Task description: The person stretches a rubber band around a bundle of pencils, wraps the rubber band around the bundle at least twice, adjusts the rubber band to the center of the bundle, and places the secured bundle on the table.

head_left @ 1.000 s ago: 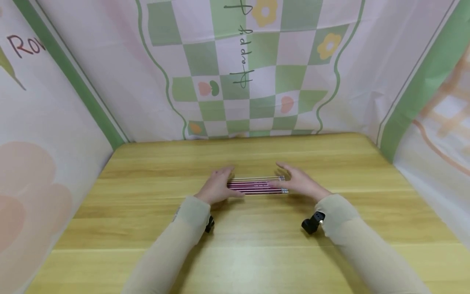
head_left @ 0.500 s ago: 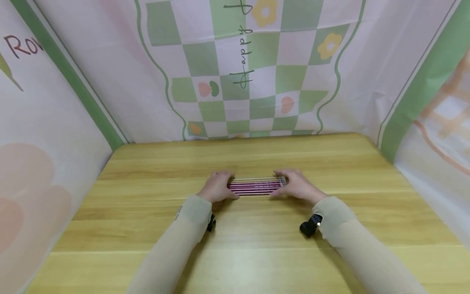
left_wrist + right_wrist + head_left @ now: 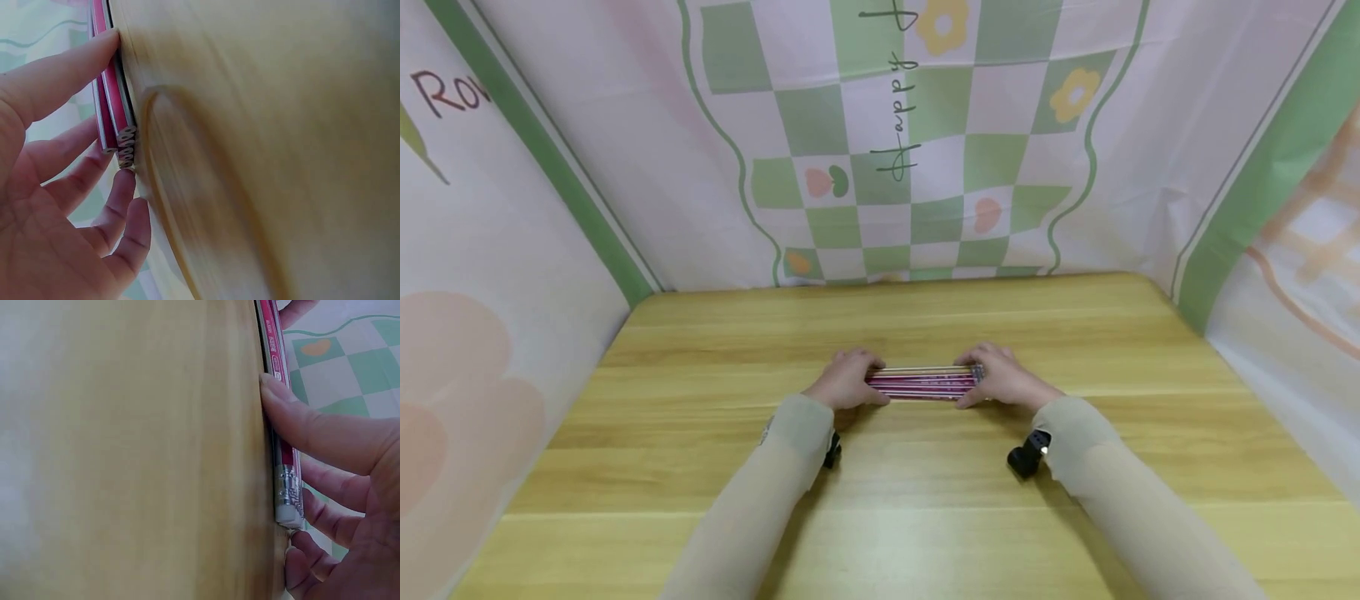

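Several red-and-dark striped pencils (image 3: 922, 384) lie side by side in a bundle across the table, running left to right. My left hand (image 3: 844, 382) grips the bundle's left end, thumb on the near side and fingers on the far side. In the left wrist view the blunt ends of the pencils (image 3: 112, 94) show in a small stack against the fingers. At the other end my right hand (image 3: 1006, 380) grips the pencils, its thumb on the near side. White erasers (image 3: 289, 515) in silver ferrules show there in the right wrist view, with fingertips right by them.
The light wooden table (image 3: 895, 525) reaches back to a patterned cloth wall (image 3: 880, 225) with green checks. More cloth walls (image 3: 1277, 333) stand on both sides. A small black camera (image 3: 1028, 455) sits beneath the right cuff.
My right hand's fingers and thumb have come in around the eraser end of the pencils, which were spread a little before. The left hand has stayed at the left end with hardly any movement.
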`<state>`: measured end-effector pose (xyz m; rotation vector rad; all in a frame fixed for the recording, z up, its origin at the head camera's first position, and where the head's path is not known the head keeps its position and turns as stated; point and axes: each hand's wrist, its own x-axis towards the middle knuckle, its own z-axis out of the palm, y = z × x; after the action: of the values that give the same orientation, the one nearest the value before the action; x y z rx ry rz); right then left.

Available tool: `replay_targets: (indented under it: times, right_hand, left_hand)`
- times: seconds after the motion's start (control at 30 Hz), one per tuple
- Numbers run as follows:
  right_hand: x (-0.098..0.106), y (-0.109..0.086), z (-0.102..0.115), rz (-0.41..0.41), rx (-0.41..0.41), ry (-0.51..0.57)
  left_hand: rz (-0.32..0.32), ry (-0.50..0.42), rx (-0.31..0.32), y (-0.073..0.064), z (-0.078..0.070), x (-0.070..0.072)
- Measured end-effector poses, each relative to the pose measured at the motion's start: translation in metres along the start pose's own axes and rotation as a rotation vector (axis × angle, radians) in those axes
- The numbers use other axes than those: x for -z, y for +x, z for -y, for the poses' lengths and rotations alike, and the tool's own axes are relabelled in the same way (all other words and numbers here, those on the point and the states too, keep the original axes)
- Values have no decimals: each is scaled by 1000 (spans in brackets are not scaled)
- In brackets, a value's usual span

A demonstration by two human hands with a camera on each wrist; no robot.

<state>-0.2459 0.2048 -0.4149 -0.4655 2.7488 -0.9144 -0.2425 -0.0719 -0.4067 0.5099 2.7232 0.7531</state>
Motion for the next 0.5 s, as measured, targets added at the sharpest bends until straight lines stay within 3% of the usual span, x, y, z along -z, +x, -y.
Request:
replay_targets:
  times: [0.5]
  right_hand:
    - [3,1,5,49,38,-10]
  left_hand:
    - [43,-11,-21,4,0,-1]
